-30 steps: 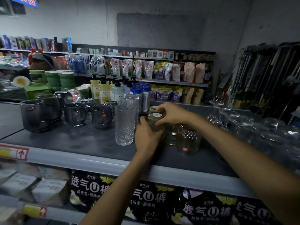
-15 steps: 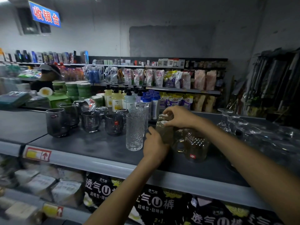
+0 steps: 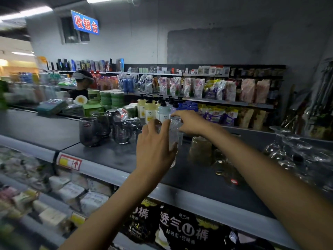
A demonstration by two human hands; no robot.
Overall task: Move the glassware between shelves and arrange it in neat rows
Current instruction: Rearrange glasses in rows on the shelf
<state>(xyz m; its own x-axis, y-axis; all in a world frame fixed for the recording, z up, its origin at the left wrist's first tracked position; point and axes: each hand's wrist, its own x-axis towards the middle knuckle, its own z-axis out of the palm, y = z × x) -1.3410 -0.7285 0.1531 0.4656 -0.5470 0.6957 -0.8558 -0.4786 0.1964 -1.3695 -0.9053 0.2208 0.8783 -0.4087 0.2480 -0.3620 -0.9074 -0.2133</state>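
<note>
since the earlier frames both hands have been taken off the amber glasses (image 3: 200, 150) and brought leftward to the tall textured glass (image 3: 174, 136), and the view has been raised. the left hand (image 3: 155, 150) is wrapped around the glass's near side, fingers curled against the wall. the right hand (image 3: 191, 121) is closed over the rim from above, fingertips pinched on it. some blur is present, so the exact contact of each finger cannot be made out.

the glass appears to be stood upright on the grey shelf top (image 3: 108, 154). it is placed between the smoky tumblers (image 3: 89, 131) on the left and the amber glasses on the right, with pump bottles (image 3: 149, 109) just behind.

the glass is judged to be stiff, fairly light and easily broken, and its tall, narrow shape is likely to make it tippy. some grip should be given by the moulded pattern, though the rim can be expected to be slippery. it would best be held round the middle of the wall, with the rim only steadied, and set down without being knocked against its neighbours. the upturned stemmed glasses (image 3: 281, 141) on the far right are to be regarded as the most fragile.

nothing is seen inside the tall glass, the tumblers or the amber glasses, so all appear empty. what is held in the pump bottles cannot be told.
</note>
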